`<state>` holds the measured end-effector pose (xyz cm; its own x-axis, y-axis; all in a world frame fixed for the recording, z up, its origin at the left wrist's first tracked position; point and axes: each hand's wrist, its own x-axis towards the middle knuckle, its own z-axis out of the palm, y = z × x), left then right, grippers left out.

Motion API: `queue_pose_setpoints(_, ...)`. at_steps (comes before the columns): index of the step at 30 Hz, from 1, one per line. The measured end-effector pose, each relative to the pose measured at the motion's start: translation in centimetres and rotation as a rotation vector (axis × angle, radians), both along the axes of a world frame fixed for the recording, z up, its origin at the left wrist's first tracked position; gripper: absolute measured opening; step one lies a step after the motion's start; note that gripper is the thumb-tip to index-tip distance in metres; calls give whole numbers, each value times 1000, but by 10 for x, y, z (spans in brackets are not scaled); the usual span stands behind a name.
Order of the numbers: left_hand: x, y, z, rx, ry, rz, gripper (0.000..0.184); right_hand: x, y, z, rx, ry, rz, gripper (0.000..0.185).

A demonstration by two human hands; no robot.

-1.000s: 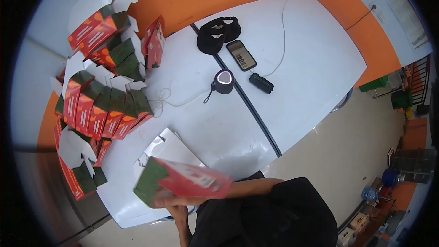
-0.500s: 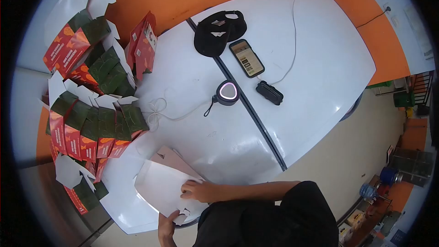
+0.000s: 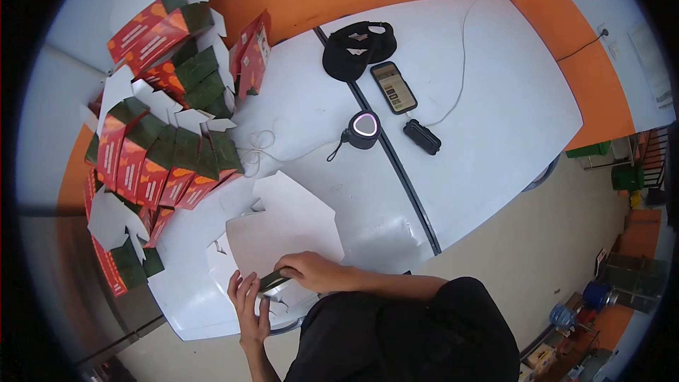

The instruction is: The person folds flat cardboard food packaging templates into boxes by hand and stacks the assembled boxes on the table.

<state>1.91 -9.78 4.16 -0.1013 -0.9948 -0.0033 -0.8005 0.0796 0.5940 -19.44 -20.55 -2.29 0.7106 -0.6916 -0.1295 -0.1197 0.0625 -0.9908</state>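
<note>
A carton sheet (image 3: pixel 286 230) lies at the table's near edge, its plain white side up. Part of it is raised, and a dark green flap (image 3: pixel 272 281) shows between my two hands. The fingers of my right hand (image 3: pixel 310 271) are closed on that flap's right end. At its left end is my left hand (image 3: pixel 247 308), fingers spread and pointing up, close beside the carton. Whether its fingertips touch the flap I cannot tell. More white carton pieces with cut tabs lie underneath, partly hidden by my hands.
Several red and green cartons (image 3: pixel 163 148) with white flaps are stacked at the left. A black cap (image 3: pixel 346 49), a phone (image 3: pixel 394 88), a black case (image 3: pixel 421 137) and a round speaker (image 3: pixel 364 129) with a lit ring lie across the white table (image 3: pixel 495 99). White cables trail between them.
The carton sheet has been turned and partly raised, showing a dark green flap. My right hand has closed on it; my left hand's fingers have spread. The whole view has shifted slightly.
</note>
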Motion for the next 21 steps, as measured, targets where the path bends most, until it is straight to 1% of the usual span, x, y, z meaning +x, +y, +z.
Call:
queue_pose_setpoints(1,-8,-4,3,-46,-54,55,51,-2,0,3,18,27,16,19)
queue_pose_setpoints(2,-6,-2,-2,-101,-75,46,46,-3,2,5,37,55,30,20)
queue_pose_setpoints(4,-1,-2,-22,-214,-112,22,38,-1,8,5,-38,138,55,19)
queue_pose_setpoints(5,-8,0,-31,-333,-60,118,26,-1,11,6,-75,181,67,19)
queue_pose_setpoints(8,-43,-2,-38,-571,406,629,21,-5,12,20,-113,227,138,19)
queue_pose_setpoints(9,-43,2,-33,-538,236,557,17,-5,15,21,-151,201,127,19)
queue_pose_setpoints(12,-43,11,-14,-408,54,243,14,-7,22,26,-239,154,127,17)
queue_pose_setpoints(13,-41,14,-8,-350,61,229,13,-8,22,31,-252,157,146,16)
queue_pose_setpoints(16,-30,17,-3,-301,-107,38,16,-2,26,36,-345,192,184,15)
queue_pose_setpoints(17,-29,20,-12,-301,-9,59,20,0,27,37,-385,210,196,16)
queue_pose_setpoints(20,-34,25,-13,-231,-8,135,21,-1,27,52,-427,263,212,25)
queue_pose_setpoints(21,-33,25,-5,-174,-156,108,19,0,29,55,-543,231,154,34)
